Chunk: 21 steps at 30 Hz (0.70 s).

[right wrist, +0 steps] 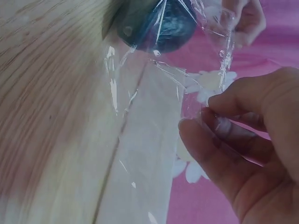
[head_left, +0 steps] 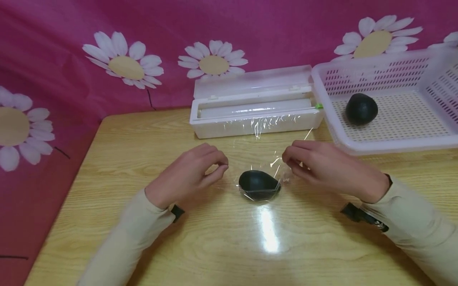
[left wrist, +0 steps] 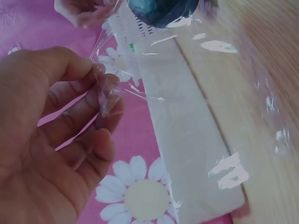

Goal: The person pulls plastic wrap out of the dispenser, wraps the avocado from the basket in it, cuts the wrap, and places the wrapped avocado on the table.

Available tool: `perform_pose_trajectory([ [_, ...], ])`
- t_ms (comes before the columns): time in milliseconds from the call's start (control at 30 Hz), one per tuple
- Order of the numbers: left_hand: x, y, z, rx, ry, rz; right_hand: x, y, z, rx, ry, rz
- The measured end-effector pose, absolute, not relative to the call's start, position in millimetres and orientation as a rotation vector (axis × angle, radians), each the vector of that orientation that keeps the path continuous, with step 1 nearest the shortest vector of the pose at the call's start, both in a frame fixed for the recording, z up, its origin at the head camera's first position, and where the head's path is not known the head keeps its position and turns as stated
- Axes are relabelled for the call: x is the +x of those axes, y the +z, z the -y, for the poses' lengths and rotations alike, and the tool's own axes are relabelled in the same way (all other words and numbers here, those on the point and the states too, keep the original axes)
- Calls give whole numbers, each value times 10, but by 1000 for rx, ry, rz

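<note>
Between the hands lies a dark, avocado-like fruit (head_left: 255,182), with clear plastic wrap (head_left: 262,157) around and over it. The sheet runs back from it to the roll in the white dispenser box (head_left: 257,127). My left hand (head_left: 191,171), left of the fruit, pinches a gathered bit of the film between thumb and fingertips, as the left wrist view shows. On the other side my right hand (head_left: 327,167) grips the film with thumb and forefinger. The fruit's glossy, film-covered skin shows in both wrist views.
The box lid (head_left: 254,81) stands raised at the back, with a green piece (head_left: 319,106) at the box's right end. A second dark fruit (head_left: 361,109) sits in the white plastic basket (head_left: 397,147), back right. A pink flowered cloth (head_left: 171,24) hangs behind the wooden table (head_left: 214,246).
</note>
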State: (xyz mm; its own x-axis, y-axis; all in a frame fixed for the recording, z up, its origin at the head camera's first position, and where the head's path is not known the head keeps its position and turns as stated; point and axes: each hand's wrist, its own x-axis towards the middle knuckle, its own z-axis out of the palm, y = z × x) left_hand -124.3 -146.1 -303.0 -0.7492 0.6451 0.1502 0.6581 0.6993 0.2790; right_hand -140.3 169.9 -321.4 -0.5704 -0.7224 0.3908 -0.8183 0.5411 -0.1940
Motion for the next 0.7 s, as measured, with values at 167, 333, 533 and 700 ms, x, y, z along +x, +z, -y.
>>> perform_pose_trajectory([
  [167,-1361,-3151,1353,-1175,-530,2703,-1456,-3287,-1565,1301,555,2544],
  [333,-1442,-3232,1223,-1176,-589,2655,-1469,-3322,-1464,1315,579,2623],
  [533,-1491,-3305,1081,-1213,-595,2657,-1484,-3387,-1368,1350,578,2572],
  [700,-1512,-3377,1014,-1184,-673,2792,-1482,-3451,-1331,1373,569,2574],
])
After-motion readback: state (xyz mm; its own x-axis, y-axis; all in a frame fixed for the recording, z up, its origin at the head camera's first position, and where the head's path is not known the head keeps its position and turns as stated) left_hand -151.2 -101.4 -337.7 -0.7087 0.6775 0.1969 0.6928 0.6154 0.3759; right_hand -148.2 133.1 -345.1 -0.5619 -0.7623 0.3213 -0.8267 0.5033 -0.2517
